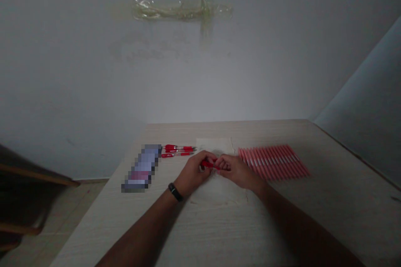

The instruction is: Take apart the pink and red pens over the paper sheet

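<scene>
Both of my hands meet over the middle of the table, fingers curled inward. My left hand (194, 172) is closed around a red pen (207, 164), which lies crosswise between the hands. My right hand (239, 170) pinches at the pen's right end; its fingertips hide what exactly they grip there. Left of the hands lie a few red pens (178, 154) with clear middle sections. To the right, several pinkish-red pens (272, 162) lie side by side in a slanted row. Beneath the hands is a pale, thin sheet (213, 143), partly covered by them.
A phone-like device (142, 169), blurred into blocks, lies at the table's left side. The light wooden table (200, 233) ends against a grey wall (250, 71) with yellowed tape (175, 12) on it. Dark furniture with wooden edges (34, 171) stands at lower left.
</scene>
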Available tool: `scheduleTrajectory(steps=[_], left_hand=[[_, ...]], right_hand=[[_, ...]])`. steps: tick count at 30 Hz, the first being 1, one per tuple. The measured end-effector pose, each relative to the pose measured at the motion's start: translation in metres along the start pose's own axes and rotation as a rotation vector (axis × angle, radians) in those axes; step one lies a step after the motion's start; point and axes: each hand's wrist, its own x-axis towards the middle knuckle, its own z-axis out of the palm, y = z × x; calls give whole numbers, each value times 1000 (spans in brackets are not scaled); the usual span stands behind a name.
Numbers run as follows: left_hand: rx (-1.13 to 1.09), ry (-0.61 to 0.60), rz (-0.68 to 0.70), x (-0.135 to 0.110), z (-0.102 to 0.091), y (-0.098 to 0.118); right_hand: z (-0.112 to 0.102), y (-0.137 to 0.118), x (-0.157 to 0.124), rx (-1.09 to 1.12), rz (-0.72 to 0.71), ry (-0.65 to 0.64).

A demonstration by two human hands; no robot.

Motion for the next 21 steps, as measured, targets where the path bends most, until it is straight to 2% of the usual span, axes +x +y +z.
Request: scheduleTrajectory(steps=[21], left_hand=[[140, 2, -16, -2, 0, -8]], right_hand=[[-8, -5, -2, -193, -9, 54]])
